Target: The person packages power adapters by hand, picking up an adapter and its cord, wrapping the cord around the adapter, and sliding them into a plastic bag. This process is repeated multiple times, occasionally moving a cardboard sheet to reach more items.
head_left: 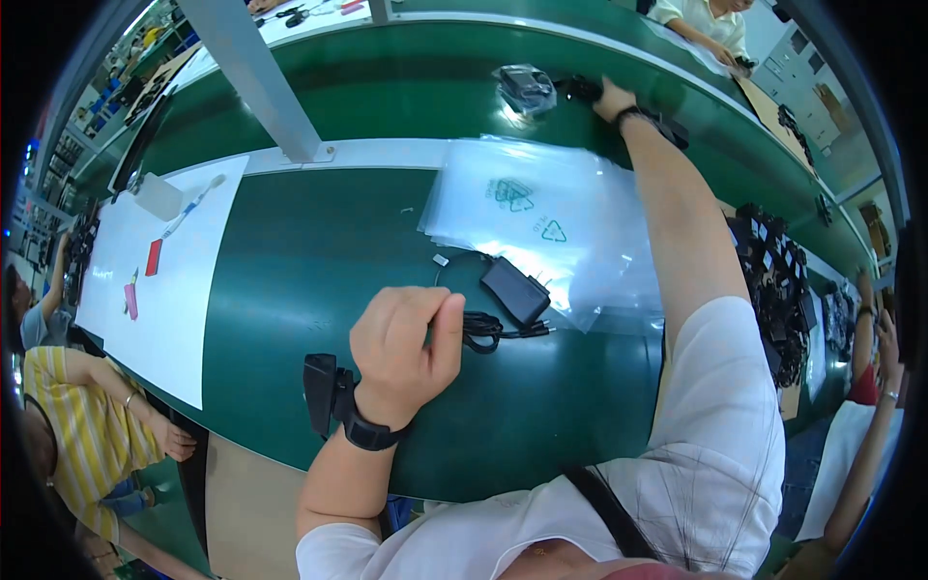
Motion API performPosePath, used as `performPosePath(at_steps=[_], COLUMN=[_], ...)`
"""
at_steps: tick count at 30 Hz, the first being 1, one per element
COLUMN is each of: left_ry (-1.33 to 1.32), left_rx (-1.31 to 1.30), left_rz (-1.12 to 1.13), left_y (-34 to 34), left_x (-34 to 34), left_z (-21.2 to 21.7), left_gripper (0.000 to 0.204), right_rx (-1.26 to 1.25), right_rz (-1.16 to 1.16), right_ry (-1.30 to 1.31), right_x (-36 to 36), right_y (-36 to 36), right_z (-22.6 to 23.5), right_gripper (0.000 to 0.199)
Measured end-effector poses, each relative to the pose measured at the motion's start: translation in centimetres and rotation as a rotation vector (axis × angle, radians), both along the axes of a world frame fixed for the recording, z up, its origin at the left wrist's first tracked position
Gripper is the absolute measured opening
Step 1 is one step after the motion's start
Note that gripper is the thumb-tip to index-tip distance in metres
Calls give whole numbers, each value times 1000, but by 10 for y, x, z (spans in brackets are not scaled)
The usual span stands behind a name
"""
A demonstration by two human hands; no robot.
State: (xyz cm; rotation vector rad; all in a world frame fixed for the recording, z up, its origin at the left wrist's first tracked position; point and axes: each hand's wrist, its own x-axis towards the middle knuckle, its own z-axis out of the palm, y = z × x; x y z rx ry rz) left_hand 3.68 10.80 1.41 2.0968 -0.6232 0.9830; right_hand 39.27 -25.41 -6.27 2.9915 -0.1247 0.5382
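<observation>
My left hand point(406, 343) is closed above the green table, its thumb pressed to the fist. A bundled black cable point(480, 331) comes out beside the thumb, and the fingers hide where they grip it. Just past this hand is a black power adapter point(517, 289) with metal prongs, at the near edge of a stack of clear plastic bags point(541, 208). Far off to the right, my right hand point(614, 100) reaches onto the green belt, fingers closed on a small black corded item point(583, 89). Left of that item lies a bagged black item point(525, 89).
A white sheet point(179, 300) on the left bears a white box point(157, 197), a pen-like tool, a red block point(153, 257) and a pink cutter. A grey post point(256, 82) rises at the table's far edge. Black adapters point(773, 290) are heaped at right. Co-workers sit around.
</observation>
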Motion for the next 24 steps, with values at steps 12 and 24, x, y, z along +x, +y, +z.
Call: performPosePath(at_steps=[12, 24], left_ry=[1234, 772], left_rx=[-940, -1785], left_rz=[-463, -961], left_y=[-11, 16], left_x=[-1, 1], left_z=[-12, 6], left_gripper=[33, 25], right_rx=[1137, 2032], right_rz=[937, 829], right_ry=[215, 1056], right_x=[-158, -381], right_y=[10, 131], right_z=[176, 86], right_gripper=[24, 30])
